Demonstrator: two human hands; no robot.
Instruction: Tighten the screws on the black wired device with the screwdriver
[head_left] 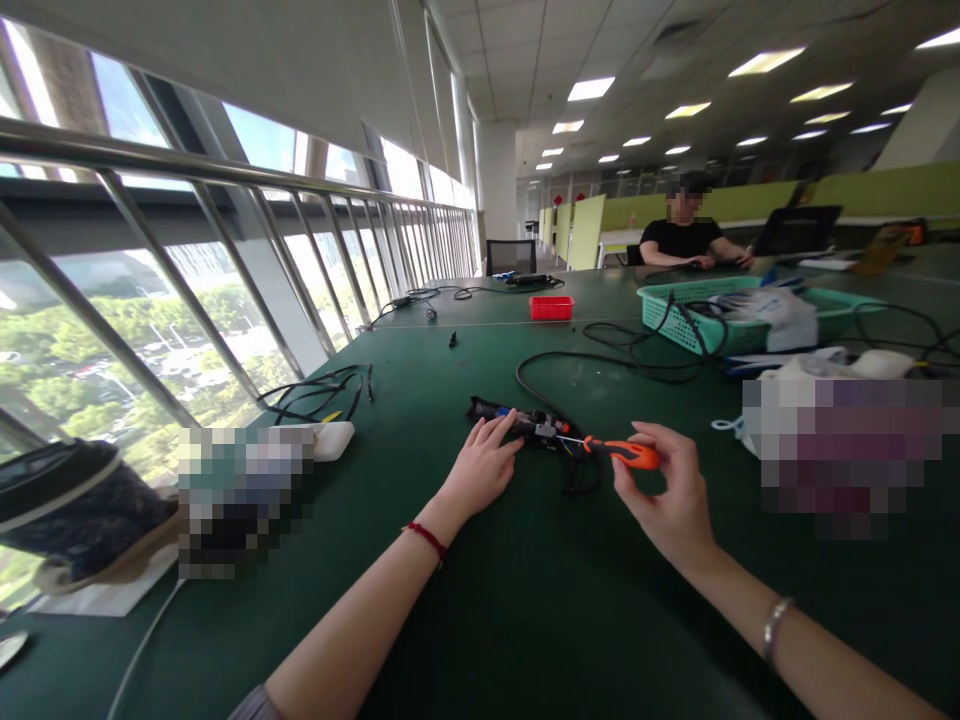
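A long black device (536,426) with exposed inner parts, some orange and blue, lies on the dark green table (495,580). A black cable curves away from it. My left hand (484,465) holds the device against the table, fingers over its top and thumb at its near side. Between the thumb and fingers of my right hand (671,500) is the end of an orange and black screwdriver (622,453). Its shaft points left and its tip reaches the device's right part. Exactly what the tip touches is too small to tell.
Behind the device stand a red tray (551,308) and a green basket (701,335) with cables and bags. Black cables (322,395) and a white object (334,441) lie left. A dark bag (82,510) is by the railing. Across the table sits a person (682,240).
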